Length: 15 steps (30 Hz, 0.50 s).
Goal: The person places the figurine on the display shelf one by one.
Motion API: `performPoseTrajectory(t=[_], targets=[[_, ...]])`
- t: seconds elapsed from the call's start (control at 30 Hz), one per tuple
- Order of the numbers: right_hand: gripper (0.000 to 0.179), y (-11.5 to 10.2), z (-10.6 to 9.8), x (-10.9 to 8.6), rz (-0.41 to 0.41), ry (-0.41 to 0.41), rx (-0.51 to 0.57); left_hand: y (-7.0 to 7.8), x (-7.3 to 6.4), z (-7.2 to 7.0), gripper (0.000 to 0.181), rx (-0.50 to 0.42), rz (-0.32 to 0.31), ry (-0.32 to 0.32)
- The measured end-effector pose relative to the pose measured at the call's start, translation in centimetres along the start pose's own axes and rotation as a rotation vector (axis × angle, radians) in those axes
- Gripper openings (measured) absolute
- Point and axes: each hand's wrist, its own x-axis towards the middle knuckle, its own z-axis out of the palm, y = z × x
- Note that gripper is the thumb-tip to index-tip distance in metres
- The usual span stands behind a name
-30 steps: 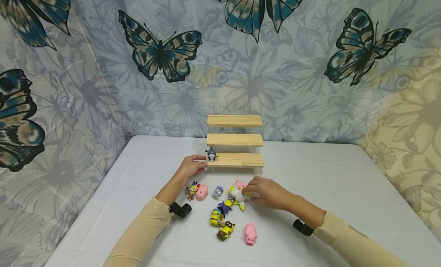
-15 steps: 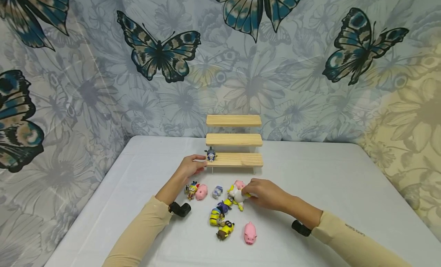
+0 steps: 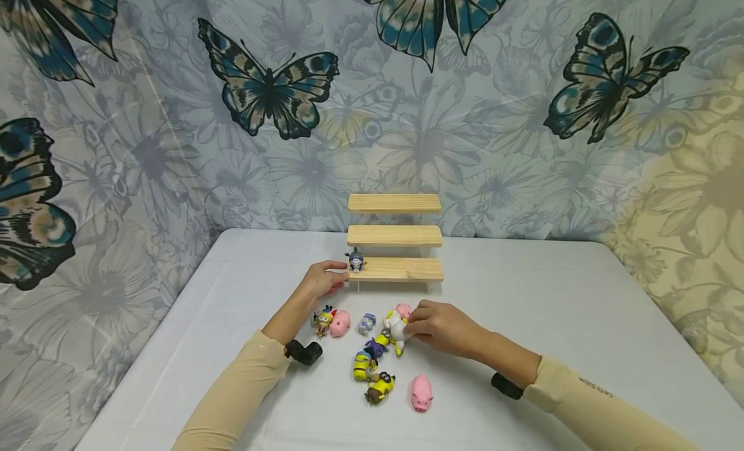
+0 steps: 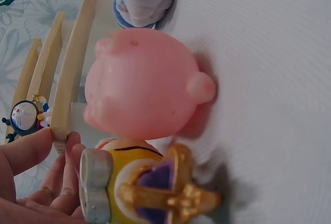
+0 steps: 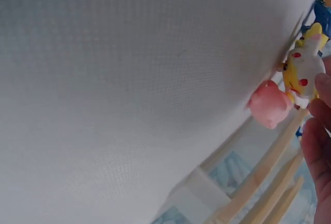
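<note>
At the left end of the lowest board of a three-tier wooden display stand (image 3: 401, 270), my left hand (image 3: 320, 281) grips the board's end, thumb on one side and fingers on the other. A small grey-blue figurine (image 3: 356, 261) stands upright on that board beside the fingertips. My right hand (image 3: 444, 325) pinches a white and yellow figurine (image 3: 396, 328) on the table, its fingertips at the figurine's side. Against that figurine's far side shows a pink pig (image 5: 270, 105), and a yellow and purple minion figurine (image 3: 376, 345) lies close on its left.
Below my left hand are a minion figurine with gold parts (image 4: 150, 182) and a pink pig (image 4: 147, 84). A grey-blue figurine (image 3: 367, 324) lies between the hands. Nearer me are two more minion figurines (image 3: 380, 389) and another pink pig (image 3: 421, 393). A butterfly-print cloth (image 3: 494, 179) hangs behind.
My right hand has shifted slightly left, and the white and yellow figurine has turned and moved a little left with it. My left hand stays at the board.
</note>
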Motion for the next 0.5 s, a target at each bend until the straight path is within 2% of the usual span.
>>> performPoseTrajectory(t=[0.2,0.33,0.5], targets=[[0.025,0.02,0.12,0.28,-0.121,0.056,-0.091,0.11,0.05,-0.05,0.037,0.004,-0.006,-0.003],[0.025,-0.16,0.07,0.24,-0.152,0.054,-0.138,0.14,0.03,-0.08,0.037,0.007,-0.003,-0.002],[0.015,-0.41,-0.07,0.02,-0.164,0.044,-0.151,0.11,0.05,-0.03,0.036,0.001,-0.002,-0.008]])
